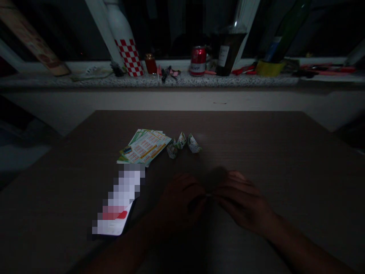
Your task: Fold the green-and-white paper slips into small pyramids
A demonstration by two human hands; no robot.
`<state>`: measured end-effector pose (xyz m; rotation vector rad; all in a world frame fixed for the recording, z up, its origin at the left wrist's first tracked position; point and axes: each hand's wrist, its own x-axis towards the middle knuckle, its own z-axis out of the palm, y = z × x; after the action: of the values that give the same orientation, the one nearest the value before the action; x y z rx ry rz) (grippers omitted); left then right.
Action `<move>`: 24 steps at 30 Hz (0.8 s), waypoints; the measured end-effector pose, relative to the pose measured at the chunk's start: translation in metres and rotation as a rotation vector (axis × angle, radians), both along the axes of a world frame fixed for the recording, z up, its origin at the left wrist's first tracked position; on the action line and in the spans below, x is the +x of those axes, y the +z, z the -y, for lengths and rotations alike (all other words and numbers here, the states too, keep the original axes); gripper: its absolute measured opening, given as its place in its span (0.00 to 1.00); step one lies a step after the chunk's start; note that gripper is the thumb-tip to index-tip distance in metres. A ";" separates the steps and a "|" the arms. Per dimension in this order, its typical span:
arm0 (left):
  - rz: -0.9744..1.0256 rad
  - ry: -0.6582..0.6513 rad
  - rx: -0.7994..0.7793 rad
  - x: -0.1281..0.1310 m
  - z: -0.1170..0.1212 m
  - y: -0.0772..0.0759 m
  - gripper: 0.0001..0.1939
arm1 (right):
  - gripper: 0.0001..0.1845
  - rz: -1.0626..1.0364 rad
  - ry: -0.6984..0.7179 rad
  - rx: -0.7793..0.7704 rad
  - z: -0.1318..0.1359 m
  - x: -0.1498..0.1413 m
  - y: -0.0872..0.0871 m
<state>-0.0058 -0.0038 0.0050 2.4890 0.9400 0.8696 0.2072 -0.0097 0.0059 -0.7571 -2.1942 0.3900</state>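
Close together over the near middle of the table, both hands are closed in a pinch. A small pale piece (pixel 208 195) shows between the fingertips of my left hand (pixel 181 196) and my right hand (pixel 245 201). Most of it is hidden, and its kind is too dark to make out. Beyond the hands stand three small folded paper shapes: one at the left (pixel 172 151), a middle one (pixel 181 140) and a right one (pixel 194 144). Beside them lies a fanned stack of printed paper slips (pixel 148 146). A lit phone (pixel 115 227) rests left of my left hand.
The dark wooden table (pixel 256 140) reaches to a wall below a granite windowsill (pixel 176 80). Along the sill stand a red-and-white checkered bottle (pixel 129 53), a red can (pixel 198 61), a dark bottle (pixel 225 57), a small jar (pixel 150 64) and a yellow tape roll (pixel 269 68).
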 end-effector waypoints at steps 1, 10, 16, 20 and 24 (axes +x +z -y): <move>0.015 -0.014 0.024 0.001 0.001 0.001 0.02 | 0.08 0.010 0.004 0.009 0.001 -0.001 0.001; 0.030 -0.063 0.164 0.004 0.002 0.003 0.02 | 0.12 0.043 0.034 0.055 0.010 -0.005 0.004; -0.009 0.017 0.126 -0.003 -0.004 0.011 0.02 | 0.11 -0.039 -0.031 0.084 0.012 -0.003 0.012; -0.025 0.096 0.065 -0.011 -0.010 0.011 0.02 | 0.09 -0.115 -0.157 0.003 0.011 0.004 0.015; -0.008 0.117 0.030 -0.012 -0.009 0.011 0.03 | 0.04 -0.131 -0.312 -0.232 0.003 0.010 0.005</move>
<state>-0.0183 0.0050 0.0163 2.4851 1.0921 0.9170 0.2177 -0.0132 0.0114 -1.1481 -1.8891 0.5239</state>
